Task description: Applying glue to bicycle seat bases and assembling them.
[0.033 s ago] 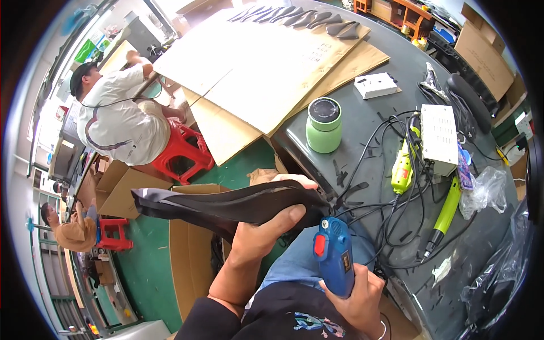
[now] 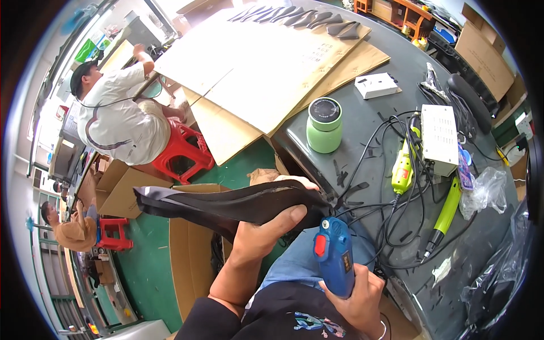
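My left hand (image 2: pixel 266 232) is closed around a long black saddle cover piece (image 2: pixel 243 205), thumb on top and fingertips showing beyond its far edge. The piece is wide and loose-edged at the left and narrows toward the right. My right hand (image 2: pixel 362 294) grips a blue handheld electric cutter (image 2: pixel 334 258) with a red button. Its head is at the narrow right end of the black piece; whether the blades touch the material cannot be made out.
On the grey table (image 2: pixel 362 124) stand a green jar (image 2: pixel 324 127), a white control box (image 2: pixel 439 133), tangled cables, lime-green tools (image 2: pixel 403 170) and scattered black scraps. Black saddle-like pieces (image 2: pixel 317 20) line the cardboard (image 2: pixel 226 68). A co-worker (image 2: pixel 122 116) sits at the left on a red stool (image 2: pixel 184 153).
The black piece's left end has shifted very slightly to the right. The nearer co-worker's hand has risen. My hands keep almost the same place and grip.
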`<act>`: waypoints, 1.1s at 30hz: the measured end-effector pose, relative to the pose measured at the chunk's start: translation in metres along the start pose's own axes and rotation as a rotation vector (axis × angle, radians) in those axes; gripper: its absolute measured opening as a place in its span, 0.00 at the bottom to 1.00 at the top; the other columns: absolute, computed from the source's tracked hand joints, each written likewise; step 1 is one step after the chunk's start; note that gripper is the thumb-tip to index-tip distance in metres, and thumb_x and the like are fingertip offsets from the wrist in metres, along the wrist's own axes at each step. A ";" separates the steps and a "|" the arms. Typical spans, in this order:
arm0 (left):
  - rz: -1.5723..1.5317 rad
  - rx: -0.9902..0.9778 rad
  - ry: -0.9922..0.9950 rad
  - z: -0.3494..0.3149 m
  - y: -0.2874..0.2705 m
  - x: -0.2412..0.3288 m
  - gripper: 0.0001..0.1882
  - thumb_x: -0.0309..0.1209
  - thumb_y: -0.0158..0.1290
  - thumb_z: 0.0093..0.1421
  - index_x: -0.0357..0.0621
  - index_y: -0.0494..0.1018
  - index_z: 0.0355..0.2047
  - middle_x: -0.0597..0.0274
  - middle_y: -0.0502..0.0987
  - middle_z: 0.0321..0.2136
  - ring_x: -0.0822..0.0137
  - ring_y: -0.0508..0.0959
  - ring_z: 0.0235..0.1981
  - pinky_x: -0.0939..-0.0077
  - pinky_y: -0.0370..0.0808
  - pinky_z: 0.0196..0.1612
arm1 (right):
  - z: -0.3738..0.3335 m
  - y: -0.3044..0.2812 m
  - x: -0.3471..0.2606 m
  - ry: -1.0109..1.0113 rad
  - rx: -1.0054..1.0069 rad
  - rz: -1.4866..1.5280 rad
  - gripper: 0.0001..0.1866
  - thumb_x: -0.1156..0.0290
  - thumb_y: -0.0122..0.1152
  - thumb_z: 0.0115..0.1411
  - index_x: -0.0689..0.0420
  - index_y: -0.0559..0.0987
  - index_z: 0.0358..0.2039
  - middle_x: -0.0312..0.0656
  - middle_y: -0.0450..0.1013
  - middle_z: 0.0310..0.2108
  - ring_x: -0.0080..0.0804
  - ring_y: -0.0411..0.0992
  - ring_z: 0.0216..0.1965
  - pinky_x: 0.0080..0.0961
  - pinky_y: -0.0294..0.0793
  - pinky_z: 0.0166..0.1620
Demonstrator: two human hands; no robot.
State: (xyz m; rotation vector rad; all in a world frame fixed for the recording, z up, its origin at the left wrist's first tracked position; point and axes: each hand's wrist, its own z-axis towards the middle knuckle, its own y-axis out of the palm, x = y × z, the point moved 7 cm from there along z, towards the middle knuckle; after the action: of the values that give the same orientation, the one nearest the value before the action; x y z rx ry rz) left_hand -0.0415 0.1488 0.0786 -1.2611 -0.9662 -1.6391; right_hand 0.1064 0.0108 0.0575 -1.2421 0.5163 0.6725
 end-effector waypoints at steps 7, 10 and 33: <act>-0.341 0.152 0.012 -0.008 -0.004 0.005 0.19 0.31 0.53 0.56 0.33 0.67 0.46 0.60 0.72 0.37 0.70 0.72 0.40 0.77 0.68 0.45 | -0.001 0.000 0.003 0.028 0.010 0.050 0.29 0.65 0.76 0.37 0.62 0.65 0.33 0.43 0.67 0.15 0.38 0.69 0.15 0.28 0.67 0.21; -0.306 0.172 -0.019 -0.013 -0.003 -0.002 0.17 0.30 0.52 0.56 0.33 0.68 0.44 0.60 0.72 0.37 0.71 0.71 0.39 0.78 0.68 0.43 | 0.000 0.001 0.002 0.017 0.006 0.053 0.29 0.65 0.76 0.37 0.62 0.65 0.33 0.42 0.67 0.15 0.37 0.69 0.15 0.27 0.68 0.21; -0.079 0.021 -0.165 -0.008 0.001 0.008 0.12 0.20 0.52 0.51 0.33 0.72 0.38 0.62 0.75 0.34 0.74 0.72 0.35 0.79 0.70 0.38 | 0.003 0.000 -0.002 0.041 -0.010 0.121 0.25 0.70 0.73 0.37 0.65 0.68 0.32 0.43 0.68 0.16 0.41 0.70 0.16 0.30 0.70 0.23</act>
State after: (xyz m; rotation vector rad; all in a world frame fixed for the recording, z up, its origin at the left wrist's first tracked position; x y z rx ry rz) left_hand -0.0450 0.1396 0.0849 -1.3758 -1.1437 -1.5994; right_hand 0.1053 0.0135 0.0600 -1.2428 0.6271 0.7535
